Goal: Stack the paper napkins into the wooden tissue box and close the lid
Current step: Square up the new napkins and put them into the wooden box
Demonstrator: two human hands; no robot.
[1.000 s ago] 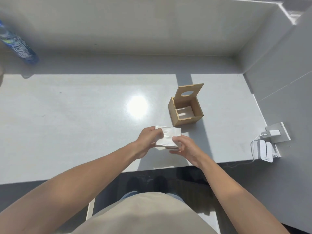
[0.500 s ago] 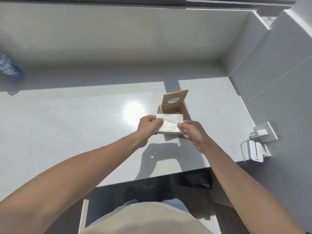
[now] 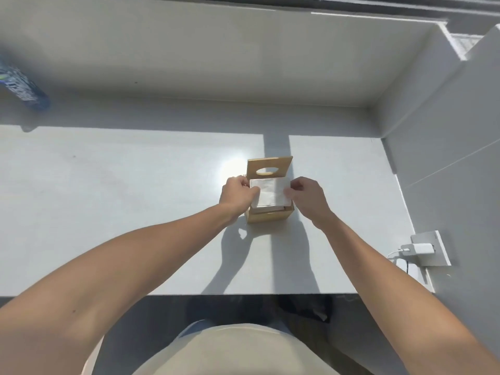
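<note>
A small wooden tissue box point(image 3: 267, 216) stands on the white counter, its lid point(image 3: 269, 167) with an oval hole tipped up at the back. A white stack of paper napkins point(image 3: 270, 194) sits in the box's open top, partly above the rim. My left hand point(image 3: 234, 194) grips the stack's left edge. On the opposite edge, my right hand point(image 3: 305, 196) pinches the stack. The inside of the box is hidden by the napkins.
A blue plastic bottle point(image 3: 23, 89) lies at the far left by the back wall. A wall socket with a white charger point(image 3: 422, 249) and cable sits at the right, beside the counter's end. The counter's front edge point(image 3: 243, 293) runs below my forearms.
Both hands carried the napkin stack from near the counter's front edge forward to the box and lowered it into the open top. The camera view shifted as well.
</note>
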